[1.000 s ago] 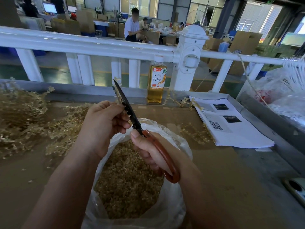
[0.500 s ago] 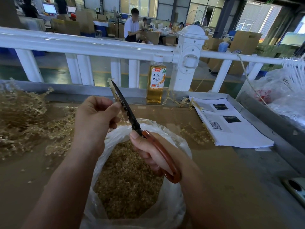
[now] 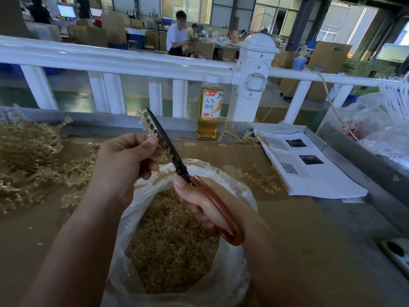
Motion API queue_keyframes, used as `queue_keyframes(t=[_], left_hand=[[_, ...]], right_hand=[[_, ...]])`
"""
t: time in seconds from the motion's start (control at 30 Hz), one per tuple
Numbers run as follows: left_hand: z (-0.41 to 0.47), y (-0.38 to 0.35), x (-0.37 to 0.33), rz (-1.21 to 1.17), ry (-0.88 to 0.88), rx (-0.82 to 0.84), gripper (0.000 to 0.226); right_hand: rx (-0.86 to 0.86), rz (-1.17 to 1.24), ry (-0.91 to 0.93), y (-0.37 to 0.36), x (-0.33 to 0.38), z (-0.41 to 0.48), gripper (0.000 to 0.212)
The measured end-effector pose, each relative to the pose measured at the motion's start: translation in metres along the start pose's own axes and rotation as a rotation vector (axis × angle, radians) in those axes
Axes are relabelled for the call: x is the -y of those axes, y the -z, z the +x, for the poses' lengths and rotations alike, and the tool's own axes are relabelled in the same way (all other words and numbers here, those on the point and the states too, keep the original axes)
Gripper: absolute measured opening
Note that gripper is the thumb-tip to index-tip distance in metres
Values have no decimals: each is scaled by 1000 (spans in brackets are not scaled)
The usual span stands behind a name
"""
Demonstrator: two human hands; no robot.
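My left hand (image 3: pixel 126 160) pinches a pale yellow plastic sprue strip (image 3: pixel 147 125) that stands up from my fingers and also hangs below them. My right hand (image 3: pixel 199 200) grips the red-brown handles of black-bladed scissors (image 3: pixel 168 147), whose blades lie along the strip's right edge, pointing up and left. Both hands are over an open clear plastic bag (image 3: pixel 230 273) holding several small yellowish cut pieces (image 3: pixel 172 240).
A heap of uncut yellow sprues (image 3: pixel 28 158) lies on the brown cardboard to the left. A drink bottle (image 3: pixel 209 107) stands by the white railing (image 3: pixel 124 60). Printed sheets (image 3: pixel 309 167) lie right; plastic bags (image 3: pixel 380 127) far right. A phone (image 3: pixel 396 253) lies at the right edge.
My left hand has shifted the strip, which now shows more clearly above my fingers along the blades. The scissors and my right hand stay nearly where they were.
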State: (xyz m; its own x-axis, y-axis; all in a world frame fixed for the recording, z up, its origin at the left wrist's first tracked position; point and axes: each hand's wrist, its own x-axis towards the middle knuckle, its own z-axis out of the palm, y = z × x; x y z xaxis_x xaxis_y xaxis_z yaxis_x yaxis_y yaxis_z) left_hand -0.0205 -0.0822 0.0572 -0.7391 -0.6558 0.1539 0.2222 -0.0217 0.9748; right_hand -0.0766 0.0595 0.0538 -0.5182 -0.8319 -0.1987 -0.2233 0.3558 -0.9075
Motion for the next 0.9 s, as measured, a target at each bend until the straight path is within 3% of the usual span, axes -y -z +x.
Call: queue_keyframes(t=[0.3, 0.9], left_hand=[[3, 2, 0, 26, -7, -82, 20], [5, 1, 1, 99, -32, -9, 25]], right_hand=[[-28, -156, 123, -1, -6, 2, 35], [17, -51, 45, 1, -6, -1, 27]])
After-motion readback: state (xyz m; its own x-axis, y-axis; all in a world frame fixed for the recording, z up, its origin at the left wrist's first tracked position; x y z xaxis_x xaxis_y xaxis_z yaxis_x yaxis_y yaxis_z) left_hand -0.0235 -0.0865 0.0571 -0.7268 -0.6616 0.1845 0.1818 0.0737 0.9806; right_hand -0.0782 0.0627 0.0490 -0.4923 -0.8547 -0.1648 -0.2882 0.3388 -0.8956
